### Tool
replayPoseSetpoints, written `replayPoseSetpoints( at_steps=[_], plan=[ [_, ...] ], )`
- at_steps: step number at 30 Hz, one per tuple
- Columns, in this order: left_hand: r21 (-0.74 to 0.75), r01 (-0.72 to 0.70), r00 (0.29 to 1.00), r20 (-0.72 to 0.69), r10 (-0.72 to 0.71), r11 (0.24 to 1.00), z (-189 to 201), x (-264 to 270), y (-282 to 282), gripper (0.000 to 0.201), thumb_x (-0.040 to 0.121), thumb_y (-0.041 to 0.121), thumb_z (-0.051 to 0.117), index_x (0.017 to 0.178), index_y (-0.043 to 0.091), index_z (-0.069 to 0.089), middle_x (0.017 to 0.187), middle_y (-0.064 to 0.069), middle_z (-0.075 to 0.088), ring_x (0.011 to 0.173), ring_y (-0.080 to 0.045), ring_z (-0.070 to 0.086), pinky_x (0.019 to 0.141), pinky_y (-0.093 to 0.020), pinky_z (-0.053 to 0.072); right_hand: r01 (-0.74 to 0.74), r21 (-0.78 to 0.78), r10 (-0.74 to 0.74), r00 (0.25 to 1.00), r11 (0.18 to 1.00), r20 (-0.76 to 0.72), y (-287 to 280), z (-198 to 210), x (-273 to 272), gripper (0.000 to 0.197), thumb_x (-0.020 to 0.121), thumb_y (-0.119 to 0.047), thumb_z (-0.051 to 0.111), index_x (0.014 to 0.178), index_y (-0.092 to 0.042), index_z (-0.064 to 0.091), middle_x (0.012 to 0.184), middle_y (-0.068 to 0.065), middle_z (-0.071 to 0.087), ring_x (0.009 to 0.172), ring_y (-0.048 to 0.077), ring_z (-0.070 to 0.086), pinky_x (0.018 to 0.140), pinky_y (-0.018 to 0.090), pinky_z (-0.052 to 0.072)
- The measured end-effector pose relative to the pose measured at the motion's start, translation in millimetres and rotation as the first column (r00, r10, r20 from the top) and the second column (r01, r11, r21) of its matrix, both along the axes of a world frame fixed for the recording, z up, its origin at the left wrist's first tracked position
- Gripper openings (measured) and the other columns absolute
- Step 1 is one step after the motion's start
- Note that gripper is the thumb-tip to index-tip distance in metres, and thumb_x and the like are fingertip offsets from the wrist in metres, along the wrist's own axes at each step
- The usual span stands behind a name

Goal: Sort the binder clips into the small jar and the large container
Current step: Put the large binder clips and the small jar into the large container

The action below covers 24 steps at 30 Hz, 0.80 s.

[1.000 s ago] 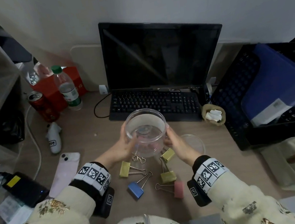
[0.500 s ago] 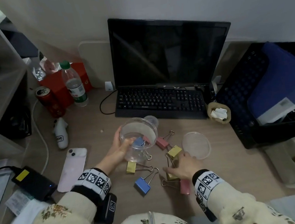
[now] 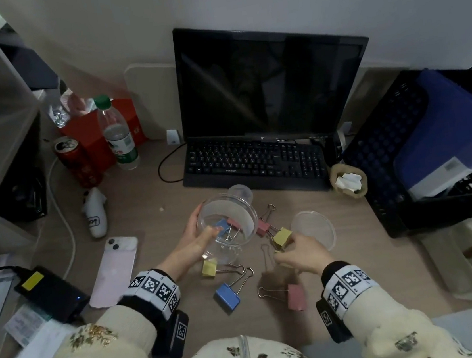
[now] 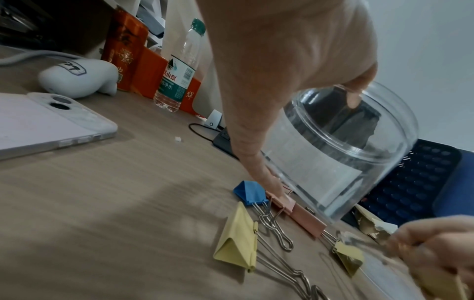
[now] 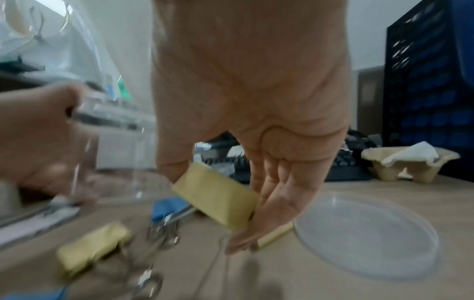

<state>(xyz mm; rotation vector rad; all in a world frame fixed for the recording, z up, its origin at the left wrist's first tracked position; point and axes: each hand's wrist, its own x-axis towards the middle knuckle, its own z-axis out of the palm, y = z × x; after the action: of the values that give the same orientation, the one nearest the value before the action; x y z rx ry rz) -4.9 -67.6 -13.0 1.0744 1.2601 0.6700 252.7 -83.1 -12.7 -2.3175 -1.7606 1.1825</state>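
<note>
My left hand (image 3: 198, 233) grips the large clear container (image 3: 229, 227) by its side and rim, tilted low over the desk; the left wrist view shows the container (image 4: 341, 154) too. A blue clip (image 4: 250, 191) and a pink clip (image 4: 295, 211) lie on the desk at its base. Behind it stands the small jar (image 3: 240, 191). My right hand (image 3: 290, 254) pinches a yellow binder clip (image 5: 218, 201) just above the desk, right of the container. Loose on the desk are a yellow clip (image 3: 209, 268), a blue clip (image 3: 227, 296) and pink clips (image 3: 296, 297), (image 3: 262, 226).
A clear round lid (image 3: 314, 230) lies just right of my right hand. A keyboard (image 3: 254, 164) and monitor stand behind, a pink phone (image 3: 115, 271) to the left, a dark crate (image 3: 422, 156) to the right. A bottle (image 3: 117, 134) and can (image 3: 76, 162) stand at the back left.
Both hands held the container up a second ago. The right hand let go, dropped to the clips and took up a yellow one. The left hand lowered the container.
</note>
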Motion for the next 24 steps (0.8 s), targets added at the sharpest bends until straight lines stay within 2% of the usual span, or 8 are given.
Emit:
replayPoseSetpoints(
  at_steps=[4,8,10,12,15,18,21,24],
  plan=[
    [-0.022,0.009,1.0,-0.025,-0.01,1.0,0,3,1,0.104,0.061,0.062,0.064,0.151,0.04,0.015,0.153,0.0,0.031,0.135,-0.025,0.04,0.106,-0.05,0.043,0.062,0.126,-0.036,0.98,0.99,-0.195,11,29,9,0.04,0.075,-0.039,0.075,0.106,-0.022,0.057,0.092,-0.003,0.067,0.082,0.016,0.067,0.07,0.035,0.057],
    [0.012,0.063,0.997,-0.036,-0.063,0.998,-1,13,0,0.078,0.091,0.027,0.064,0.152,0.028,0.017,0.151,-0.002,0.034,0.123,-0.014,0.044,0.081,-0.011,0.047,-0.12,0.368,0.211,0.953,0.922,-0.216,13,62,-4,0.039,0.077,-0.04,0.076,0.111,-0.027,0.062,0.106,-0.009,0.062,0.095,0.007,0.057,0.076,0.022,0.047],
    [0.051,0.092,0.995,-0.051,-0.09,0.994,-3,17,-1,0.081,0.09,0.025,0.067,0.153,0.028,0.017,0.153,0.003,0.029,0.131,-0.011,0.035,0.098,-0.018,0.042,-0.266,0.369,0.31,0.949,0.891,-0.063,12,72,-15,0.038,0.079,-0.041,0.072,0.114,-0.029,0.062,0.109,-0.008,0.059,0.096,0.007,0.055,0.069,0.017,0.043],
    [0.055,0.117,0.993,-0.033,-0.115,0.992,-3,19,-3,0.091,0.082,0.03,0.075,0.153,0.032,0.017,0.15,0.011,0.03,0.134,-0.007,0.032,0.111,-0.033,0.036,-0.424,0.319,0.388,0.906,0.848,0.172,14,76,-26,0.041,0.081,-0.046,0.067,0.118,-0.03,0.061,0.111,-0.006,0.058,0.101,0.013,0.054,0.073,0.024,0.043],
    [0.039,0.134,0.99,0.028,-0.135,0.99,-3,22,-4,0.096,0.076,0.027,0.079,0.15,0.036,0.019,0.134,0.023,0.036,0.128,-0.008,0.042,0.109,-0.038,0.043,-0.586,0.254,0.478,0.792,0.769,0.38,16,72,-40,0.043,0.082,-0.045,0.064,0.121,-0.028,0.06,0.112,-0.001,0.059,0.107,0.021,0.053,0.083,0.034,0.041],
    [0.027,0.139,0.988,0.069,-0.141,0.99,-2,26,-5,0.098,0.071,0.026,0.08,0.147,0.043,0.02,0.125,0.029,0.036,0.127,-0.011,0.046,0.103,-0.039,0.048,-0.668,0.223,0.549,0.724,0.711,0.419,16,57,-53,0.047,0.084,-0.045,0.062,0.127,-0.026,0.057,0.114,0.002,0.061,0.11,0.024,0.051,0.088,0.036,0.039],
    [0.007,0.132,0.986,0.098,-0.132,0.991,-3,28,-6,0.095,0.071,0.025,0.079,0.143,0.046,0.021,0.126,0.025,0.039,0.118,-0.003,0.051,0.094,-0.03,0.053,-0.698,0.184,0.563,0.681,0.692,0.468,16,40,-58,0.056,0.081,-0.055,0.064,0.127,-0.023,0.054,0.117,0.003,0.061,0.112,0.024,0.049,0.092,0.037,0.037],
    [0.016,0.13,0.988,0.086,-0.131,0.991,-4,32,-6,0.09,0.079,0.017,0.077,0.146,0.042,0.021,0.135,0.019,0.037,0.122,-0.001,0.046,0.092,-0.022,0.051,-0.69,0.173,0.557,0.686,0.703,0.468,18,33,-54,0.06,0.082,-0.046,0.065,0.134,-0.024,0.047,0.123,0.002,0.058,0.118,0.024,0.046,0.095,0.037,0.033]
  ],
)
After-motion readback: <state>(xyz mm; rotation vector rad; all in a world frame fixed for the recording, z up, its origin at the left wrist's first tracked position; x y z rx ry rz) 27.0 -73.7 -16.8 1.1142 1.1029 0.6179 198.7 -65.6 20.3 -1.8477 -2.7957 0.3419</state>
